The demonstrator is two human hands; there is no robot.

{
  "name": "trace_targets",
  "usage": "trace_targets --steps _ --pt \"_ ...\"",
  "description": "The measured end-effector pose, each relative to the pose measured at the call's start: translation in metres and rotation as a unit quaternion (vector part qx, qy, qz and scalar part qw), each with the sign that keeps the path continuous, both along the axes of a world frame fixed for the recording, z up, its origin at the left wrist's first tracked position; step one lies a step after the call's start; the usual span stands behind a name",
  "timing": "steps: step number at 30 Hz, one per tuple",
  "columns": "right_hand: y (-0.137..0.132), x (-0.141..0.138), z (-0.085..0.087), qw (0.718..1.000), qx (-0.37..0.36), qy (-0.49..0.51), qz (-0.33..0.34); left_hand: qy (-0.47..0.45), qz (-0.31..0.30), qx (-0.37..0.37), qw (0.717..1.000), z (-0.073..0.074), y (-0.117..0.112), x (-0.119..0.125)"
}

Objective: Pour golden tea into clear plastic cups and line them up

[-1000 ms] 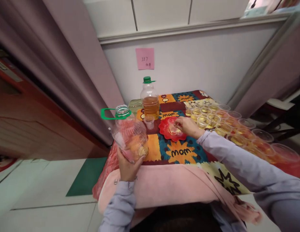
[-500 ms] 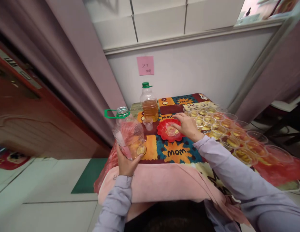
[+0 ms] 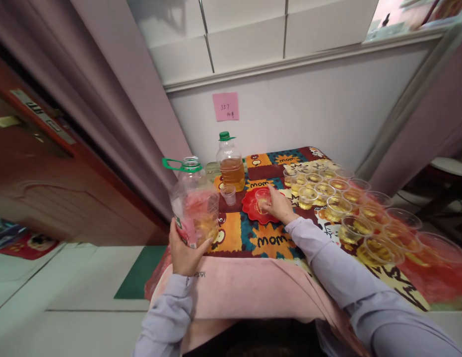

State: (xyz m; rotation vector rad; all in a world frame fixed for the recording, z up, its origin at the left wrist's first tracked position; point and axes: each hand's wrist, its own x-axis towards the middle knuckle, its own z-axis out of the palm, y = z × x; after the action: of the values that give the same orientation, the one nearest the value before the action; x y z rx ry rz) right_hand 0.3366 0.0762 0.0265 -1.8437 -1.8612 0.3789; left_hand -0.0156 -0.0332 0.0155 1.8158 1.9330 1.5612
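My left hand [image 3: 186, 255] is wrapped round the lower part of a large clear plastic bottle [image 3: 201, 203]. The bottle stands nearly upright, uncapped, with a green ring handle at its neck and some yellowish liquid low inside. Over a red scalloped plate [image 3: 249, 208], my right hand [image 3: 281, 206] has its thumb and fingers round a small clear plastic cup [image 3: 262, 197]. Whether the cup touches the plate I cannot tell. Just left of the plate stands another small clear cup [image 3: 228, 195], which looks empty.
A green-capped bottle of amber liquid [image 3: 231, 171] stands at the back. Many clear cups of yellow liquid [image 3: 338, 206] crowd the table's right side. A patterned cloth [image 3: 268, 240] covers the table; a pink cloth [image 3: 249, 282] lies at my edge. The wall [image 3: 283, 114] rises behind.
The bottle in my left hand has come more upright and shifted slightly left. My right hand's fingers, spread over the cup before, have closed round it.
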Motion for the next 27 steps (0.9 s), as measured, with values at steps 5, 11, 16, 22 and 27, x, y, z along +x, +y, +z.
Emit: trace_targets --steps 5,11,16,22,27 --pt "-0.022 -0.024 0.015 0.963 0.121 0.238 0.024 0.079 -0.001 -0.023 0.997 0.035 0.005 -0.011" --pt "-0.049 -0.082 0.046 0.801 -0.093 0.572 0.151 0.136 -0.044 -0.046 0.989 0.056 0.015 -0.021" --pt "-0.048 -0.095 0.048 0.755 -0.133 0.622 0.160 0.174 -0.097 -0.093 0.975 0.051 0.014 -0.024" --pt "-0.044 -0.109 0.039 0.762 -0.156 0.624 0.070 0.217 -0.139 -0.112 0.960 0.038 0.011 -0.031" --pt "-0.043 -0.117 0.039 0.743 -0.154 0.649 0.059 0.216 -0.134 -0.091 0.963 0.034 0.005 -0.042"
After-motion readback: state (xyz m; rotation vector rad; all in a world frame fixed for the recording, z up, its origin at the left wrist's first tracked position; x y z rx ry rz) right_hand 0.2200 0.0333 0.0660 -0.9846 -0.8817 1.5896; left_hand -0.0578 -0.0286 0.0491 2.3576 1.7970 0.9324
